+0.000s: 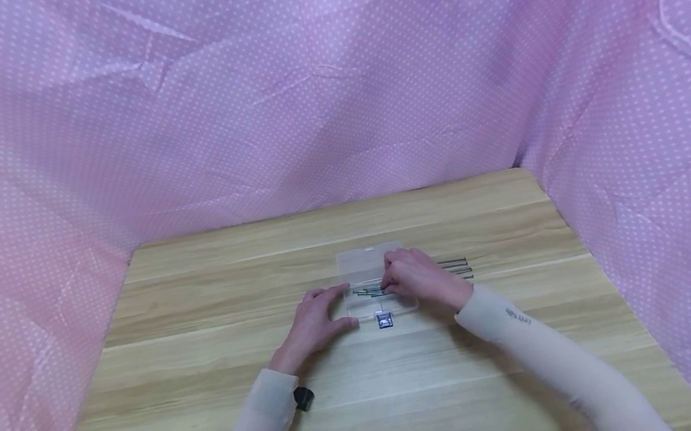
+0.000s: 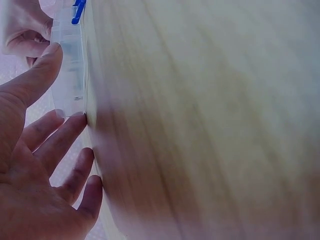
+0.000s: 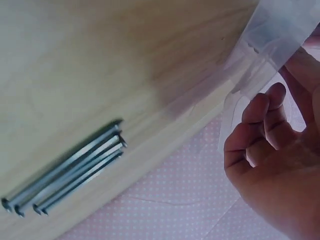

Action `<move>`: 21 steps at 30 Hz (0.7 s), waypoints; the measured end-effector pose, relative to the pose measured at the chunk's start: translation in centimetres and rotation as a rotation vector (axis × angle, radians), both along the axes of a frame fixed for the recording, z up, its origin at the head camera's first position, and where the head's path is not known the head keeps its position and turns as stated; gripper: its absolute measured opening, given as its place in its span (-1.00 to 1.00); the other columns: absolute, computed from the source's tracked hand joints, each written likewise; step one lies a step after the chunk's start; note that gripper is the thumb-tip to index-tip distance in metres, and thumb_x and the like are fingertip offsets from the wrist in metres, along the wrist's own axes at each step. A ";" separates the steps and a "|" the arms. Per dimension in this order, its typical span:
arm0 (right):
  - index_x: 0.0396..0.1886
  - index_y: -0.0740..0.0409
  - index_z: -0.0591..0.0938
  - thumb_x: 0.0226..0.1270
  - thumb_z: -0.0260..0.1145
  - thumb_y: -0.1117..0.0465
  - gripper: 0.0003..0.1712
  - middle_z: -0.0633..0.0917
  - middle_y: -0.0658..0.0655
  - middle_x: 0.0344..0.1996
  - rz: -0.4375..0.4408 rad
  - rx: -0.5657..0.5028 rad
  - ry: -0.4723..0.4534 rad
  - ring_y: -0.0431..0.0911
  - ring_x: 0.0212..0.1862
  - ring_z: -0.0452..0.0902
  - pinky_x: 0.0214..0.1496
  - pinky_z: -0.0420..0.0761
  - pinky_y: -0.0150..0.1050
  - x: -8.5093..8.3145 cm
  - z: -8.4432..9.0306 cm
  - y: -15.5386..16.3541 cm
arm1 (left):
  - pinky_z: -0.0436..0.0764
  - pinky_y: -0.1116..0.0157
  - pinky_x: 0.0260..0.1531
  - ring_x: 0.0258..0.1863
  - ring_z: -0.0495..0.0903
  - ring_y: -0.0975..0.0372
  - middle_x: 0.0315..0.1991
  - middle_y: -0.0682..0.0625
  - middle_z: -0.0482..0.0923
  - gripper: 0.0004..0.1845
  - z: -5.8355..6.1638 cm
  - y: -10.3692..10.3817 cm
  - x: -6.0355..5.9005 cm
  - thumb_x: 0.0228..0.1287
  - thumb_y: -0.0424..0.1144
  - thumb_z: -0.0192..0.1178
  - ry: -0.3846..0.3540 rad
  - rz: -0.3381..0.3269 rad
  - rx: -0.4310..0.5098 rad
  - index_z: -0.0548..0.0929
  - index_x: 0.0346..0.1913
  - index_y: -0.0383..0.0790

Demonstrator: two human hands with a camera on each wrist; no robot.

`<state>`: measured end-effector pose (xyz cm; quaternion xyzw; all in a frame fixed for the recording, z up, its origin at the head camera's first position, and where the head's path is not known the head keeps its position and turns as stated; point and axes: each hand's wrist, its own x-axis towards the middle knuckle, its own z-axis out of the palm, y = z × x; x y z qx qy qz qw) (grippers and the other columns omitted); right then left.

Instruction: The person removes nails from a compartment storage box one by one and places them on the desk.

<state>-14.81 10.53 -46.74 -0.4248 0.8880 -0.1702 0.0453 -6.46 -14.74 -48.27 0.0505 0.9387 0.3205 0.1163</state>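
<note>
Pink dotted cloth walls a wooden counter point(image 1: 210, 370). At its centre lies a clear plastic box point(image 1: 369, 269), blue latch point(image 1: 385, 321) toward the person. Left hand point(image 1: 318, 320), fingers relaxed, braces the box's left end. Right hand point(image 1: 418, 279), fingers curled, is over the box, apparently pinching nails point(image 1: 369, 292). Loose nails point(image 3: 65, 172) lie just right of the box, long axes left-to-right, nearer the right hand
</note>
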 end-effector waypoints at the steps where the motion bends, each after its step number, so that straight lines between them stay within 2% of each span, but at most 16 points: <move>1: -0.27 -0.04 0.88 0.23 0.57 0.15 -0.91 0.55 -0.12 -0.39 0.009 0.005 -0.002 -0.18 -0.33 0.37 -0.28 0.39 -0.28 -0.1 0.0 0.0 | 0.34 -0.16 0.38 0.42 0.32 -0.09 0.37 -0.11 0.52 -0.20 0.0 0.0 0.0 0.15 0.06 0.54 0.000 0.001 0.000 0.51 0.47 0.04; 5: -0.27 -0.06 0.88 0.24 0.57 0.13 -0.93 0.55 -0.13 -0.42 0.042 0.022 -0.001 -0.19 -0.35 0.39 -0.30 0.40 -0.29 -0.6 0.0 -0.1 | 0.34 -0.16 0.38 0.41 0.33 -0.09 0.37 -0.11 0.51 -0.19 0.0 0.0 -0.1 0.14 0.06 0.54 -0.007 0.003 0.001 0.51 0.47 0.05; 13: -0.24 -0.10 0.88 0.27 0.54 0.11 -0.91 0.63 -0.11 -0.36 0.075 0.087 0.039 -0.14 -0.28 0.49 -0.19 0.48 -0.20 -0.5 0.0 -0.3 | 0.36 -0.15 0.38 0.41 0.33 -0.07 0.37 -0.09 0.50 -0.19 0.0 -0.1 -0.1 0.15 0.08 0.53 -0.028 0.009 -0.007 0.50 0.48 0.06; 21: -0.26 0.00 0.85 0.27 0.53 0.18 -0.93 0.66 -0.04 -0.33 0.097 0.091 0.070 -0.10 -0.25 0.53 -0.16 0.58 -0.17 -0.4 0.0 -0.3 | 0.36 -0.14 0.38 0.40 0.33 -0.07 0.37 -0.09 0.51 -0.18 0.0 -0.1 -0.1 0.14 0.09 0.54 -0.027 0.010 -0.010 0.50 0.48 0.07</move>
